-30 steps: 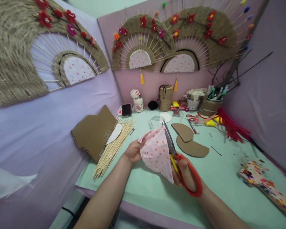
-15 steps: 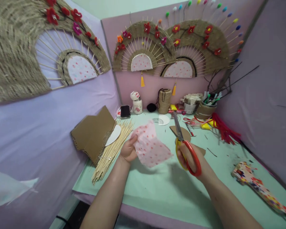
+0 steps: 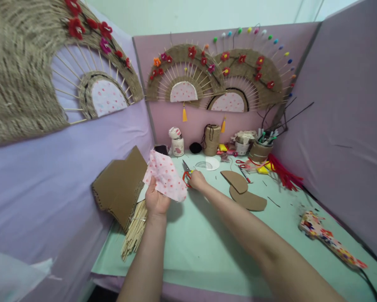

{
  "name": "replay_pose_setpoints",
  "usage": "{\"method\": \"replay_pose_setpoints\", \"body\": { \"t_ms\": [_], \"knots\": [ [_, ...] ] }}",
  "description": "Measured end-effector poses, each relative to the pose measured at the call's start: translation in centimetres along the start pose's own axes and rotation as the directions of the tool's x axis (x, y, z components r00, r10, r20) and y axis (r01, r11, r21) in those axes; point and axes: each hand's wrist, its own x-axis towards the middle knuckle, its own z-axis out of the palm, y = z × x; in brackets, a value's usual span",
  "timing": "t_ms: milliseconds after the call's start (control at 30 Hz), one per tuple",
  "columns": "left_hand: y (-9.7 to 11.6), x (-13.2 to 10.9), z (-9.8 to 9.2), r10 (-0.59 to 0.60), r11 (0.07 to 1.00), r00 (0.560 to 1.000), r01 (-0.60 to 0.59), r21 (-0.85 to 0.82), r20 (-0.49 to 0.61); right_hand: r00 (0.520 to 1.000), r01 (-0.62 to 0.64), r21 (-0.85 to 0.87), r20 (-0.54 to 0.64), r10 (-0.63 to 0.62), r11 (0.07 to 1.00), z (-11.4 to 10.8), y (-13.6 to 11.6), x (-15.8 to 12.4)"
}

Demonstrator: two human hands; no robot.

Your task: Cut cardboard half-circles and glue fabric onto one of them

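Observation:
My left hand pinches the lower edge of a pink spotted piece of fabric, thumb on top, held above the table's left side. Farther out, my right hand is closed on the handles of the scissors, low over the table or touching it; I cannot tell which. The blades point up and away. Behind the scissors lie a clear protractor and a white paper piece. Two cut cardboard pieces, a half-disc and a curved one, overlap right of my right hand.
Bamboo sticks and folded cardboard lie at left. Along the back stand a jar, a twine spool and a pen holder. A patterned glue gun with a cord rests at right. Twine fans hang on the walls.
My right hand has carried the scissors left and away, down toward the table. My left hand has moved left with the fabric. The cardboard pieces now show fully.

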Motion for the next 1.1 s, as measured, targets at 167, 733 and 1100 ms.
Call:
{"method": "replay_pose_setpoints", "body": {
  "t_ms": [167, 733, 1100],
  "knots": [
    [-0.2, 0.0, 0.0, -0.043, 0.999, 0.999, 0.043, 0.004, -0.005, 0.997, 0.071, -0.06, 0.009, -0.071, 0.996, 1.7, -2.1, 2.1],
    [-2.5, -0.9, 1.5, -0.189, 0.982, 0.977, 0.19, 0.003, -0.093, 0.971, 0.196, -0.13, -0.115, -0.211, 0.972, -1.2, 7.7, 5.8],
    [-4.1, -1.4, 1.8, -0.435, 0.882, 0.899, 0.437, 0.178, -0.054, 0.951, 0.31, 0.398, -0.108, -0.291, 0.864, -3.8, 5.6, 1.9]
  ]
}}
